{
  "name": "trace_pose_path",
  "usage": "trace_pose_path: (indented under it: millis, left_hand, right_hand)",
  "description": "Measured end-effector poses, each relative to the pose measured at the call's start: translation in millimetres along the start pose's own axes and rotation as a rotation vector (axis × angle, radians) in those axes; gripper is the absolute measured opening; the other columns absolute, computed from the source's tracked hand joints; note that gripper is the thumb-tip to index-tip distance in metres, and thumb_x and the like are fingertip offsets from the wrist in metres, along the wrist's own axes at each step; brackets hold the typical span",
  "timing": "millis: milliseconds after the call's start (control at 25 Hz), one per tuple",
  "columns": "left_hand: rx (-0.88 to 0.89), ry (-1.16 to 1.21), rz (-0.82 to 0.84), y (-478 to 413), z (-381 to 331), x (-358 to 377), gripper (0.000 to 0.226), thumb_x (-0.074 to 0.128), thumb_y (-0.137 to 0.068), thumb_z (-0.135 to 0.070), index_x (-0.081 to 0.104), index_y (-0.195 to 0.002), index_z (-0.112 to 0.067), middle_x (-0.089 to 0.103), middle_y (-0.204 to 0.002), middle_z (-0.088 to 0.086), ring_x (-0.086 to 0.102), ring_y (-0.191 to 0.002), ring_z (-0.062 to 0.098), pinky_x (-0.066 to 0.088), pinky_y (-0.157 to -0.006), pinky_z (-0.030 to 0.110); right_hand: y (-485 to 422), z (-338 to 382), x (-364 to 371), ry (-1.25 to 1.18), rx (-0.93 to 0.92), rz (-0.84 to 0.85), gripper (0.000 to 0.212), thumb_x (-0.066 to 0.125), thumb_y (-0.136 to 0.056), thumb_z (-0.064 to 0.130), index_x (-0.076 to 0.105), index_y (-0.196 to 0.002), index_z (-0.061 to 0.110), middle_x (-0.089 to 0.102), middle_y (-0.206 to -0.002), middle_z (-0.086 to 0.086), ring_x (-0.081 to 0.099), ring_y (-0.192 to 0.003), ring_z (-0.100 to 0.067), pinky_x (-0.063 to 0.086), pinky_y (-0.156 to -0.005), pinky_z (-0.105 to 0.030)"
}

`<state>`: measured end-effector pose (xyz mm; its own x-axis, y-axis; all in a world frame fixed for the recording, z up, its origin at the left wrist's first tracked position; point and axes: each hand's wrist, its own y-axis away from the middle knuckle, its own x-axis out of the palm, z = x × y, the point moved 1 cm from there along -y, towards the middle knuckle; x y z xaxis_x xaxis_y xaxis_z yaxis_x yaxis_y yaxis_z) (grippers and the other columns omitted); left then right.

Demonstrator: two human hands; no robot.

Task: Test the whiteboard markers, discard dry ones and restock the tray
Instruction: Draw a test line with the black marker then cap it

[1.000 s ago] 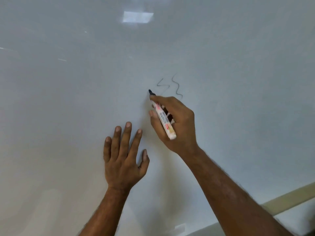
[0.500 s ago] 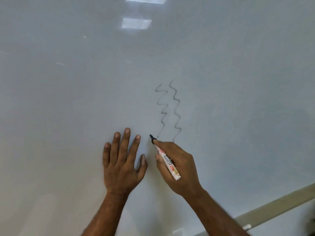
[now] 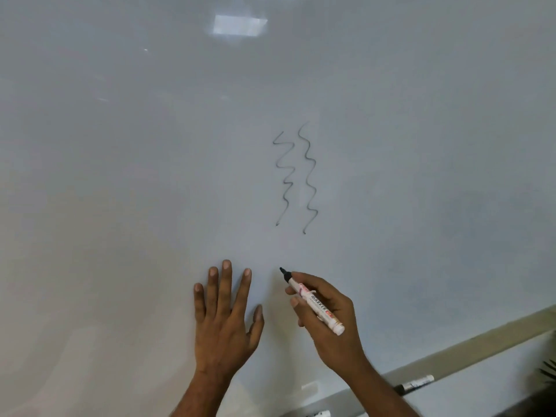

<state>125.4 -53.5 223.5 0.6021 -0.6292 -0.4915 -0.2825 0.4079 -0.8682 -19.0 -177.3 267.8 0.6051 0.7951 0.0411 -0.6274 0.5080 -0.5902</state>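
Observation:
My right hand grips a white marker with a black tip, uncapped, its tip pointing up-left and held just off the whiteboard. Two wavy dark lines run down the board above the tip; the left one looks fainter than the right. My left hand lies flat on the board with fingers spread, left of the marker. On the tray along the board's bottom edge lie two more markers: one at the right, another at the frame's bottom edge.
The board's frame runs diagonally at the lower right. A bit of green plant shows at the right edge. A ceiling light reflects at the top of the board.
My right hand drew the left wavy line downward, then lifted the marker's tip away below the line's end. The left hand stayed flat on the board.

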Motion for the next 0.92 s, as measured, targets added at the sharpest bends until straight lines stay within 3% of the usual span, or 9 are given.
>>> trace_pose_path:
  millis: [120, 200, 480, 720, 920]
  left_hand:
    - [0.021, 0.125, 0.049, 16.4, -16.9, -2.4, 0.076, 0.048, -0.088, -0.044, 0.021, -0.154, -0.017, 0.01, -0.162, 0.019, 0.009, -0.15, 0.038, 0.006, -0.121, 0.055]
    - [0.084, 0.207, 0.133, 45.3, -31.4, 4.1, 0.075, 0.048, -0.088, -0.043, 0.022, -0.154, -0.019, 0.012, -0.162, 0.017, 0.01, -0.15, 0.036, 0.01, -0.121, 0.056]
    - [0.23, 0.317, 0.636, 150.6, -69.7, 35.1, 0.068, 0.046, -0.091, -0.041, 0.028, -0.153, -0.021, 0.016, -0.163, 0.012, 0.012, -0.151, 0.029, 0.016, -0.12, 0.049]
    - [0.092, 0.425, 0.995, 189.5, -94.3, 64.3, 0.057, 0.058, -0.09, -0.025, 0.042, -0.144, -0.016, 0.045, -0.148, 0.006, 0.044, -0.134, 0.026, 0.034, -0.113, 0.038]
    - [0.165, 0.422, 1.132, 200.1, -122.5, 85.4, 0.046, 0.052, -0.094, -0.021, 0.044, -0.139, -0.017, 0.049, -0.138, 0.003, 0.048, -0.125, 0.023, 0.04, -0.105, 0.035]
  right_hand:
    - [18.7, -6.5, -4.7, -0.251, 0.235, -0.148, 0.021, 0.067, -0.088, -0.001, 0.073, -0.105, 0.009, 0.074, -0.093, -0.019, 0.061, -0.059, -0.018, 0.047, -0.051, -0.025]
    - [30.6, -14.7, -9.2, -0.283, 0.331, -0.222, 0.018, 0.06, -0.091, -0.002, 0.069, -0.105, 0.004, 0.072, -0.087, -0.022, 0.053, -0.051, -0.018, 0.045, -0.048, -0.024]
    - [77.1, -61.2, -53.2, -0.227, 0.607, -0.419, 0.013, 0.061, -0.093, 0.009, 0.07, -0.102, 0.006, 0.068, -0.076, -0.009, 0.047, -0.051, -0.016, 0.039, -0.052, -0.024]
    - [134.9, -102.0, -92.2, -0.173, 0.808, -0.472, 0.014, 0.061, -0.093, 0.007, 0.07, -0.102, 0.002, 0.067, -0.075, -0.011, 0.047, -0.052, -0.016, 0.037, -0.051, -0.024]
    - [173.1, -118.3, -116.0, -0.075, 0.956, -0.488, 0.015, 0.061, -0.095, 0.012, 0.07, -0.105, 0.006, 0.068, -0.08, -0.011, 0.05, -0.054, -0.014, 0.04, -0.051, -0.024]
